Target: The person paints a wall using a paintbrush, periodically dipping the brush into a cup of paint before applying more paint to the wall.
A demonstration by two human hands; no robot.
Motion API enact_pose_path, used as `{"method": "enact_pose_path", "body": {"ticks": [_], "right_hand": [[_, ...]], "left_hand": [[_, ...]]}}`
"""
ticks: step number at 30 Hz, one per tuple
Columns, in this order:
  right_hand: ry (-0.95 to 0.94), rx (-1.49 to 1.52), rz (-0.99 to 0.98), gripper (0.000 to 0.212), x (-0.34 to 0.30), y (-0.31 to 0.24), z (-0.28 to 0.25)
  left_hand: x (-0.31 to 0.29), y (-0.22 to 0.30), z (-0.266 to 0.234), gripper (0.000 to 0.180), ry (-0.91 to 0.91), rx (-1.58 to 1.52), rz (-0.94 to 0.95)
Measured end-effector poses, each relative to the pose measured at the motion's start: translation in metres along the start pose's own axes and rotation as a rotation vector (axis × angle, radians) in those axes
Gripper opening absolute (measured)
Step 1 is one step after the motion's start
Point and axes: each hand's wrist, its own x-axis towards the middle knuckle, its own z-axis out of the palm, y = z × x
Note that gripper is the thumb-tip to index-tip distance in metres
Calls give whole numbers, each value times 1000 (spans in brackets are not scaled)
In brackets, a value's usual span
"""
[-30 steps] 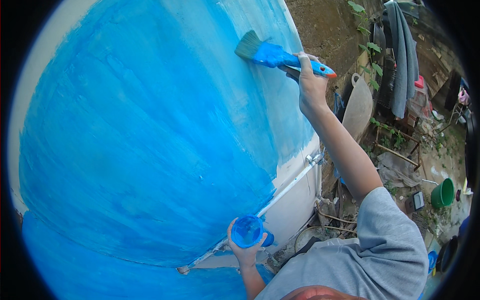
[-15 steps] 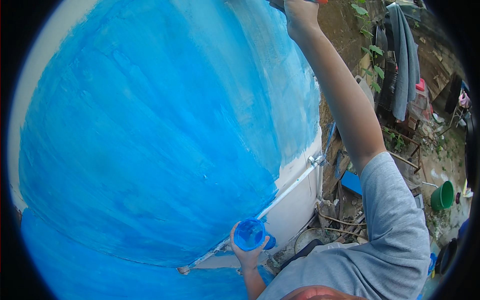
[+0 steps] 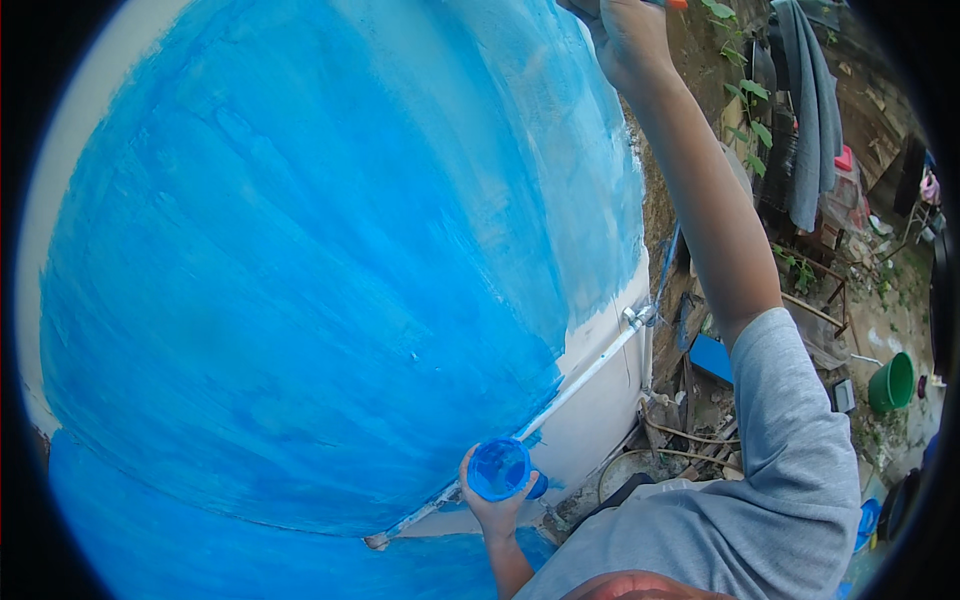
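Observation:
My left hand [image 3: 494,512] is wrapped round a blue plastic cup [image 3: 500,470] with paint smeared on its inner wall, low in front of me. My right arm reaches far up, and the right hand [image 3: 636,48] grips a paintbrush [image 3: 677,4] with an orange handle end. The top edge of the view cuts off most of this brush. Its dark head lies against the right edge of the wall [image 3: 300,270], which is covered in streaky blue paint. Toward that edge the coat turns paler and thinner.
A white pipe [image 3: 580,380] with a metal tap [image 3: 638,318] runs along the unpainted lower wall. To the right are a hanging grey cloth [image 3: 808,120], leafy vines [image 3: 752,92], a blue panel [image 3: 711,358], a green bucket [image 3: 890,382], a hose [image 3: 690,453] and scattered debris.
My right hand with the paintbrush has shifted a little right and down, to the wall's edge. The left hand and the cup stay almost where they were; the view has shifted slightly.

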Motion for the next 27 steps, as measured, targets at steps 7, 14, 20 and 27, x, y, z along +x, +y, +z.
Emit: {"method": "enact_pose_path", "body": {"ticks": [7, 14, 20, 27], "right_hand": [[64, -333, -226, 17, 16, 7, -13], [235, -243, -162, 14, 57, 14, -7], [221, -241, -211, 19, 20, 33, -20], [458, -378, 212, 15, -141, 19, -131]], "left_hand": [[1, -2, 8, 92, -70, 0, 58], [-8, 3, 7, 90, -48, -56, -21], [2, 5, 12, 91, -68, -37, -31], [-4, 6, 12, 91, -72, -106, 1]]}}
